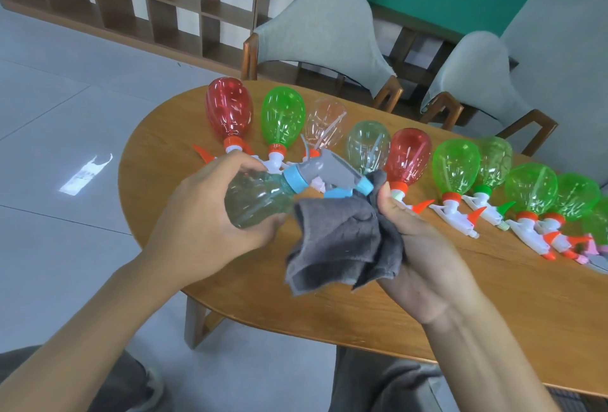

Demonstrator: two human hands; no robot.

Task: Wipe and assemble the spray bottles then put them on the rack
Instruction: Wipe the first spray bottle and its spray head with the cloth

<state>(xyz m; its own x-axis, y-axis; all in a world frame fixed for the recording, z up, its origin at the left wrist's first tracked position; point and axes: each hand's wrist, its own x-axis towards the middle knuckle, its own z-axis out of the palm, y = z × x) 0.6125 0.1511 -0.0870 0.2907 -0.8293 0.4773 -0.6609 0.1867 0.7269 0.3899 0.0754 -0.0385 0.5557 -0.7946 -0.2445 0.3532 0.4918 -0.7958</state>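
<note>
Above the table's near edge [329,322], left hand [204,227] grip round clear bottle [256,201], right hand [424,247] clutching grey cloth [335,240] (at nozzle).

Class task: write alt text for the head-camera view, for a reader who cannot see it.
A person's left hand holds a clear spray bottle while the right hand wipes its grey nozzle with a grey cloth. Behind, red, green and clear bottles lie in a row on a wooden table.
</note>
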